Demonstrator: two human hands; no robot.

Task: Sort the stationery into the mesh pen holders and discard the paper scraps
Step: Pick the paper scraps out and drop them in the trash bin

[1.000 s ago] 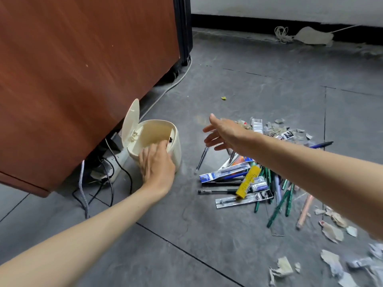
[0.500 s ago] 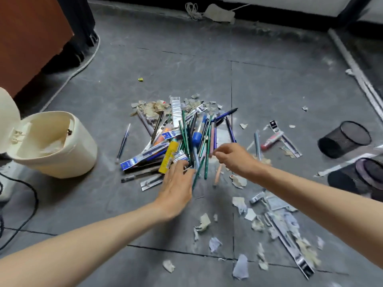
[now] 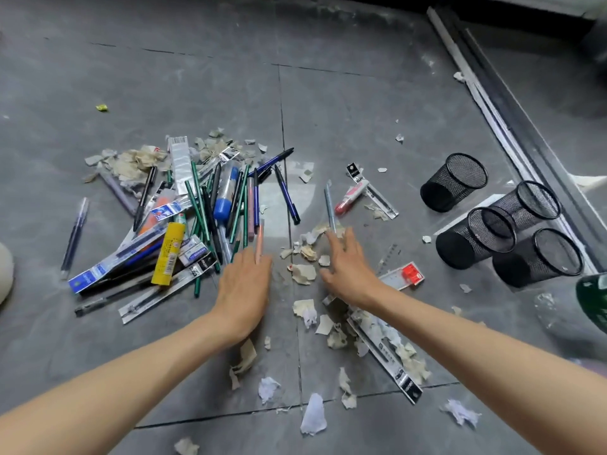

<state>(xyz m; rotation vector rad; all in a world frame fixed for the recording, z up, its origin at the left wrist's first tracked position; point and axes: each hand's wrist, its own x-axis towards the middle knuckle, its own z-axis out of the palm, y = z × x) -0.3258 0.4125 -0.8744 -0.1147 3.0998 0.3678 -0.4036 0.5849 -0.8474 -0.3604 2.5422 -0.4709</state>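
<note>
A heap of pens, pencils and packaged refills [image 3: 203, 218] lies on the grey floor, left of centre. Torn paper scraps [image 3: 303, 274] are scattered around and below it. Several black mesh pen holders [image 3: 476, 238] lie on their sides at the right. My left hand [image 3: 244, 287] reaches flat to the heap's right edge, fingers straight, fingertips at a pink pencil [image 3: 259, 238]. My right hand [image 3: 348, 267] is spread over the scraps, its fingertips at the near end of a grey pen [image 3: 329, 205]. Neither hand visibly grips anything.
The cream bin [image 3: 5, 274] shows only as a sliver at the left edge. A red-and-white correction tape [image 3: 349, 198] and a red-labelled pack [image 3: 412, 274] lie near my right hand. A metal floor rail [image 3: 512, 119] runs along the right side.
The view has swung right, from the bin to the heap and the mesh holders. My left hand left the bin. Both hands have come down to the floor between heap and scraps.
</note>
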